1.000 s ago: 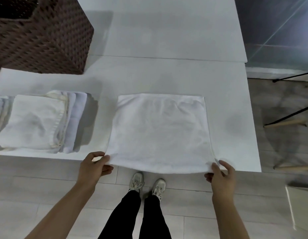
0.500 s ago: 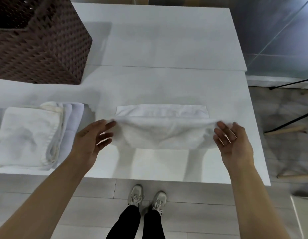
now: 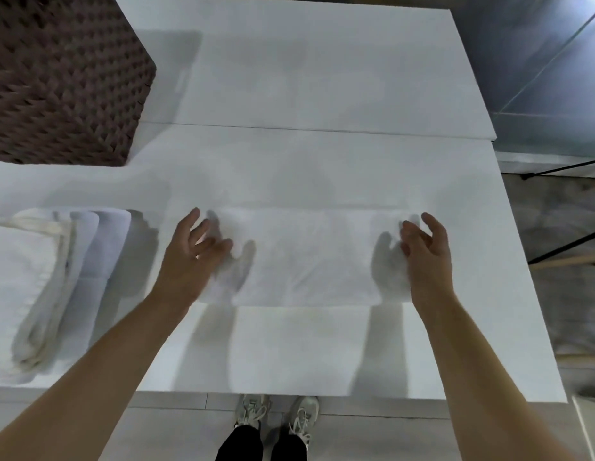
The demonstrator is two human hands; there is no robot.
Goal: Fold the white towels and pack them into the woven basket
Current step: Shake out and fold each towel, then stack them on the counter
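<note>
Two bare forearms reach forward over the white table (image 3: 322, 168), palms down. The left hand (image 3: 193, 251) sits at the left end of the folded white towel (image 3: 309, 257), fingers spread and loose, gripping nothing. The right hand (image 3: 426, 247) is at the towel's right end, fingers relaxed and slightly bent, also holding nothing. The towel lies flat as a wide band in the table's middle. A stack of folded towels (image 3: 40, 287) rests to its left, and the dark woven basket (image 3: 56, 78) stands at the far left corner.
</note>
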